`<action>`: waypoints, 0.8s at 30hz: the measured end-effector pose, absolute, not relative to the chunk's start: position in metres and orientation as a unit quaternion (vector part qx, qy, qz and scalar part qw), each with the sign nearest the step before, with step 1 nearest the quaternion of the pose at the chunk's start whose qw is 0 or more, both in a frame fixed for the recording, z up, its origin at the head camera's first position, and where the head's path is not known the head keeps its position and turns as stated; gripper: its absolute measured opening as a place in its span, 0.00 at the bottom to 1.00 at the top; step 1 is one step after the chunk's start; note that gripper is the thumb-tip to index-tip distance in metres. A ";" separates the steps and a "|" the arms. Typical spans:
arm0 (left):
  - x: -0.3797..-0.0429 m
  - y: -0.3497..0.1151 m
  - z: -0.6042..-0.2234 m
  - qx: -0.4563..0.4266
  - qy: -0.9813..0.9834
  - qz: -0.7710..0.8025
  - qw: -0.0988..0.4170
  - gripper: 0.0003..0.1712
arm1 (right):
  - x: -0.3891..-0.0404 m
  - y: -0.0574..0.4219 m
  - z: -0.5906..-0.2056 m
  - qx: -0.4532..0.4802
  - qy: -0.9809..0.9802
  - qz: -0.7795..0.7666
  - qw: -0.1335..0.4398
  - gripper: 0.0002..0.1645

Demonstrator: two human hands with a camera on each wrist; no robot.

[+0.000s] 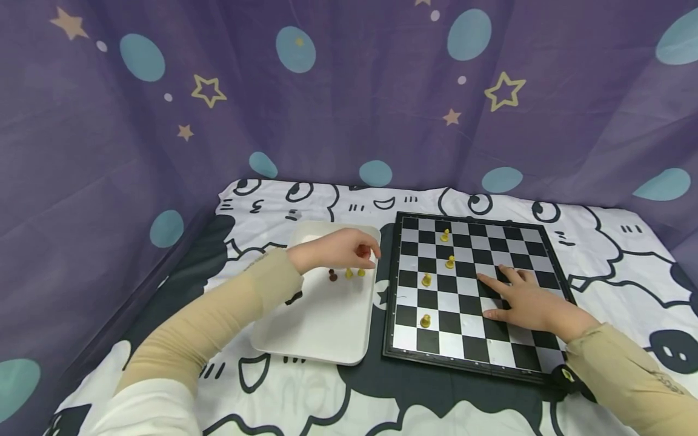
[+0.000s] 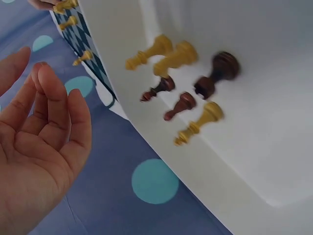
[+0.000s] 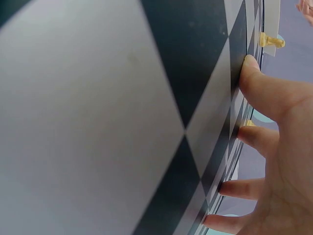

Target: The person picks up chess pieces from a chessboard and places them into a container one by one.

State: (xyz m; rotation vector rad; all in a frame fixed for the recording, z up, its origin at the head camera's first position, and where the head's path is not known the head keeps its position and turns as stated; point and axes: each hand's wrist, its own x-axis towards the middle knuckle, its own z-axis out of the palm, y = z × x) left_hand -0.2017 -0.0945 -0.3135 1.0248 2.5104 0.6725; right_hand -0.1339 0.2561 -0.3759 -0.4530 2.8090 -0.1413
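Note:
My left hand [image 1: 343, 248] hovers over the far part of a white tray [image 1: 327, 339], fingers loosely bent with nothing between them. Below it, yellow pieces [image 2: 199, 123] and dark brown chess pieces [image 2: 219, 73] stand in the tray; the hand covers some of them in the head view. With fingers spread, my right hand [image 1: 531, 301] rests its fingertips on the right half of the black-and-silver chessboard [image 1: 450, 345]. Several yellow chess pieces stand on the board's left half, among them one near the far edge [image 1: 445, 235] and one near the front [image 1: 425, 321].
Tray and board lie side by side on a white and dark cartoon-print cloth [image 1: 294, 393]. Behind them hangs a purple curtain [image 1: 338, 109] with stars and blue spots. The board has a raised black rim [image 1: 469, 367].

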 end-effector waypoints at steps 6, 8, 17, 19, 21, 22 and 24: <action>-0.202 -0.080 -0.314 0.382 0.880 0.230 0.166 0.12 | -0.134 0.256 -0.377 -0.156 0.976 -0.050 0.145 0.53; -0.202 -0.075 -0.314 0.386 0.878 0.229 0.167 0.12 | -0.134 0.257 -0.377 -0.155 0.976 -0.050 0.146 0.53; -0.202 -0.050 -0.312 0.397 0.869 0.234 0.181 0.14 | -0.134 0.257 -0.376 -0.155 0.976 -0.049 0.144 0.52; -0.202 -0.045 -0.312 0.400 0.867 0.234 0.181 0.14 | -0.134 0.257 -0.375 -0.155 0.976 -0.047 0.145 0.52; -0.203 -0.040 -0.313 0.403 0.866 0.234 0.181 0.13 | -0.134 0.257 -0.375 -0.156 0.976 -0.046 0.146 0.52; -0.203 -0.038 -0.314 0.404 0.866 0.234 0.181 0.13 | -0.134 0.257 -0.375 -0.156 0.976 -0.045 0.147 0.52; -0.203 -0.034 -0.315 0.406 0.865 0.231 0.181 0.13 | -0.133 0.257 -0.375 -0.156 0.976 -0.046 0.147 0.51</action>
